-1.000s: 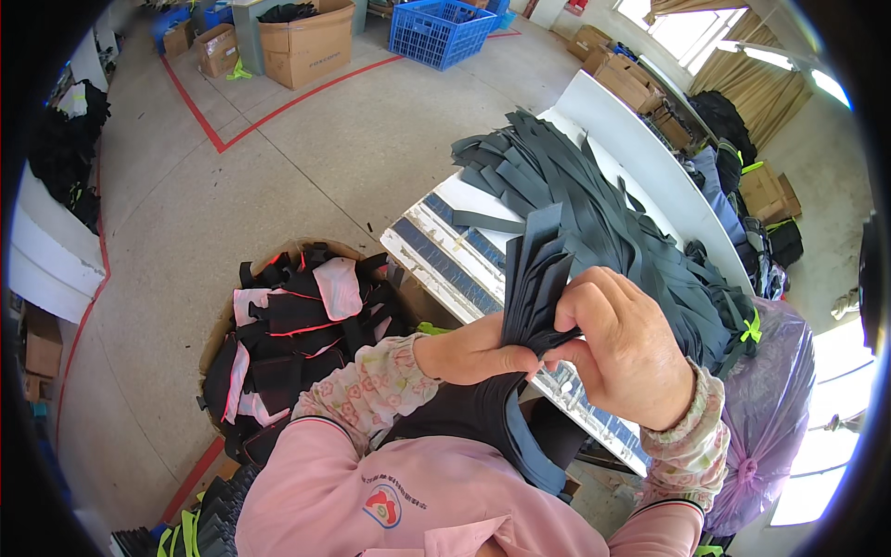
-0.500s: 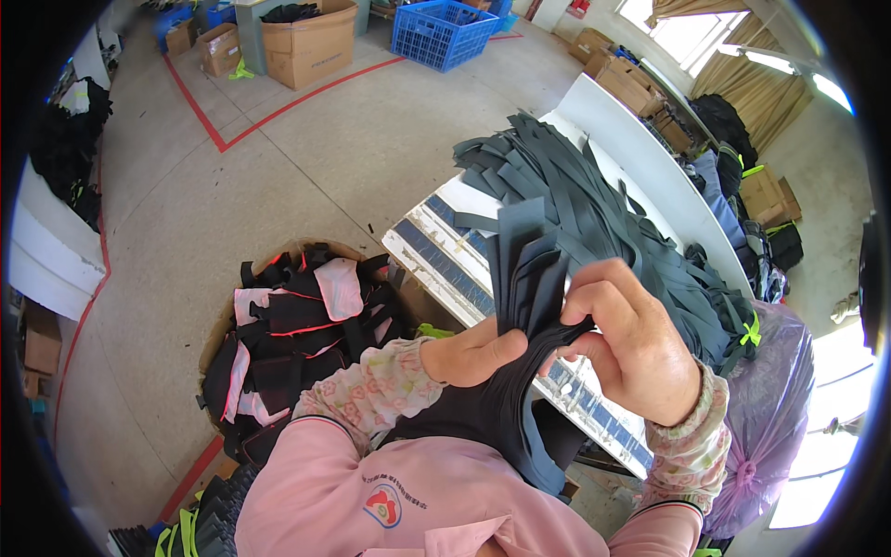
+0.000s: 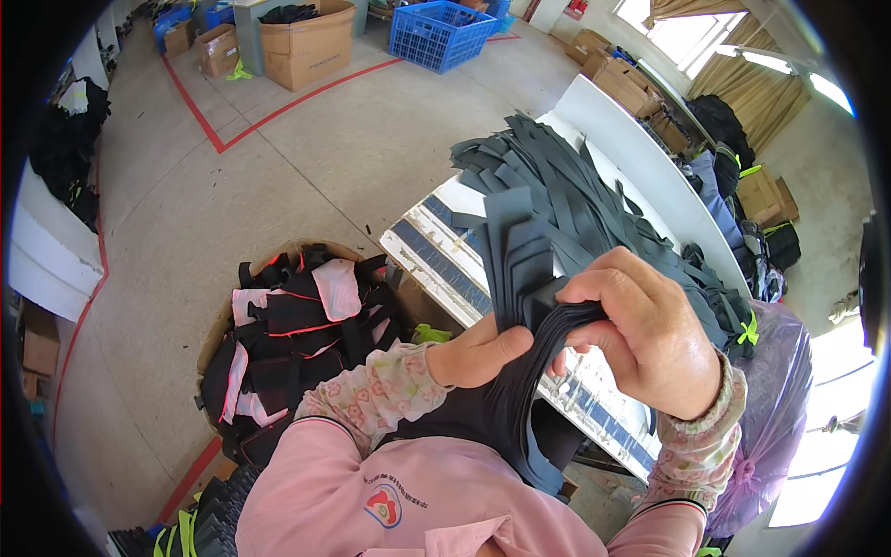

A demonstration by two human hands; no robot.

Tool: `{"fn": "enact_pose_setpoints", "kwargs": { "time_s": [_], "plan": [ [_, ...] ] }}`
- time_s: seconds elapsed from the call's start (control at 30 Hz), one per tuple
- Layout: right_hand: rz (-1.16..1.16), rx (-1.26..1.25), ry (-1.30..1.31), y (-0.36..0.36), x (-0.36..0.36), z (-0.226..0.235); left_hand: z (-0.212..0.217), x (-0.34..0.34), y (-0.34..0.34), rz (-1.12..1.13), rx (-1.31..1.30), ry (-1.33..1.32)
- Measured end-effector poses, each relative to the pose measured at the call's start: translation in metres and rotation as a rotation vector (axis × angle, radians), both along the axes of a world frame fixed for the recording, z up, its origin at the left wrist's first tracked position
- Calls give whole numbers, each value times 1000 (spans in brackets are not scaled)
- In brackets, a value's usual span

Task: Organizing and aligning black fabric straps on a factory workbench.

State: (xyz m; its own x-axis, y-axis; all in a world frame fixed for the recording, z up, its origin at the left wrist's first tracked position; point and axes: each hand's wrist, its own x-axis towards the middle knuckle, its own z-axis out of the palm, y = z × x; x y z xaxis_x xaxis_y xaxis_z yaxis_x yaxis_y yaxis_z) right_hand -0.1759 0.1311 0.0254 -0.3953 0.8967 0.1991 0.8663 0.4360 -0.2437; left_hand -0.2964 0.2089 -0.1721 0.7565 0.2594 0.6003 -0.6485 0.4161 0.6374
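Both hands (2) on 1 bundle of dk grey strips (image 3: 520, 251), in front of pink shirt (image 3: 464, 492), near wht table (image 3: 453, 198). L hand (image 3: 480, 353) clasped round it, thumb across. R hand (image 3: 645, 339) pinching strips btwn thumb & fingers. Top ends fanned. Strip pile (image 3: 603, 209) on table; blk/pink pieces (image 3: 297, 320) in box, person's L.
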Motion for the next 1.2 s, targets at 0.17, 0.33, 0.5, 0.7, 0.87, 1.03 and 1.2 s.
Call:
{"fn": "enact_pose_setpoints", "kwargs": {
  "time_s": [0.17,0.33,0.5,0.7,0.87,1.03,1.2],
  "plan": [
    [-36,1,14,-3,-7,0,3,-4,1,-21,-11,-13],
    [-19,50,-18,-3,-3,3,3,-4,2,48,146,15],
    [37,-174,26,-7,9,27,2,-4,-4,-41,11,19],
    [105,-448,-39,1,5,39,14,-3,1,66,-21,-8],
    [86,-99,-81,3,-4,26,15,5,-5,258,68,-39],
    [-54,211,-63,-1,-9,41,41,9,-9,71,27,-136],
    [-29,-4,-179,-3,-11,52,51,7,-9,127,-46,-134]
  ]
}}
